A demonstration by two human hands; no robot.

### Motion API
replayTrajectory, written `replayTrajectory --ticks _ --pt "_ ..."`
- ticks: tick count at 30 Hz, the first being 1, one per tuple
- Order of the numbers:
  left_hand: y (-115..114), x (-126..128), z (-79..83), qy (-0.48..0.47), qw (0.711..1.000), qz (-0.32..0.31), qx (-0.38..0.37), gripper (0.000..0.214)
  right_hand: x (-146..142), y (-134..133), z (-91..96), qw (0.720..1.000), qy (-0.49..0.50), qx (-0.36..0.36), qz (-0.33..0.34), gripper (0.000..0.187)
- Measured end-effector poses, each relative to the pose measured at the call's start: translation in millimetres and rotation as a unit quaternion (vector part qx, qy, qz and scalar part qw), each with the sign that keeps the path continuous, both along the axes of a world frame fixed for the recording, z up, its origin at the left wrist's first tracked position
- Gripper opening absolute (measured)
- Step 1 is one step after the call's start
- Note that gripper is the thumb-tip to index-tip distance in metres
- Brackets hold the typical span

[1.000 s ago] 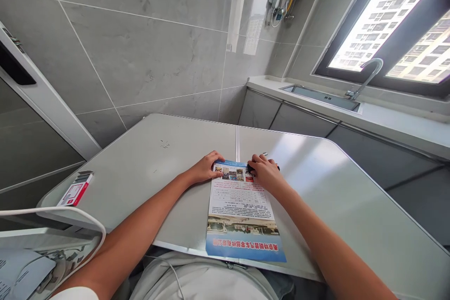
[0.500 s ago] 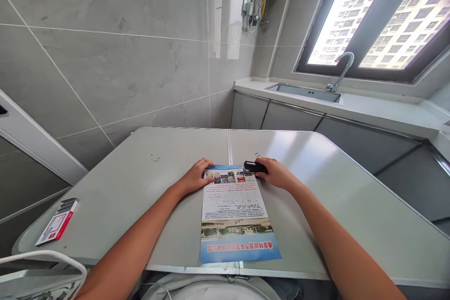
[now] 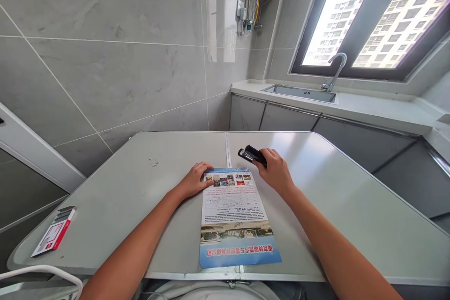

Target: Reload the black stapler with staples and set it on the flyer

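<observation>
A printed flyer lies flat on the table in front of me, its text upside down to my view. My left hand grips the flyer's far left corner, with the thumb on top and the fingers at the edge. My right hand is closed around a black stapler, raised just beyond the flyer's far right corner. The stapler is apart from the paper, and its jaws point left with a gap between them. Small dark staples lie loose on the table to the left.
A white and red box with grey strips at its far end lies on the left of the folding table. A white chair arm stands at lower left. Beyond are a counter with a sink and a tap.
My right hand has lifted the stapler off the flyer's far right corner and moved it slightly away from me. My left hand stays on the far left corner. The view has shifted a little.
</observation>
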State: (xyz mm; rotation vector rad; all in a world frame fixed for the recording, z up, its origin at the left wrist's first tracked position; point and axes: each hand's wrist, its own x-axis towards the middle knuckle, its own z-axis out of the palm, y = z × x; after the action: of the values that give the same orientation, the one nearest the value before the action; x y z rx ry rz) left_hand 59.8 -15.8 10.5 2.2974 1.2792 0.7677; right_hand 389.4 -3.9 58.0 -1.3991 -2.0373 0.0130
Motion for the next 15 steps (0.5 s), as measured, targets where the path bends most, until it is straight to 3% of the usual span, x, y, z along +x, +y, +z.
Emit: replayTrajectory --ticks 6,10,15 --pt "5.1 -3.7 -6.7 0.025 0.998 0.033 0.038 0.026 -41.0 -29.5 -1.6 0.971 -0.065 -0.113 0.202 0.011" --pt "9.0 -6.7 -9.3 0.015 0.995 0.083 0.050 0.022 -54.4 -39.8 -5.5 0.954 -0.071 -0.148 0.252 0.018" --pt "9.6 -7.6 -10.3 -0.003 0.995 0.093 0.041 0.021 -45.6 -32.6 -4.9 0.942 -0.072 -0.159 0.288 0.020"
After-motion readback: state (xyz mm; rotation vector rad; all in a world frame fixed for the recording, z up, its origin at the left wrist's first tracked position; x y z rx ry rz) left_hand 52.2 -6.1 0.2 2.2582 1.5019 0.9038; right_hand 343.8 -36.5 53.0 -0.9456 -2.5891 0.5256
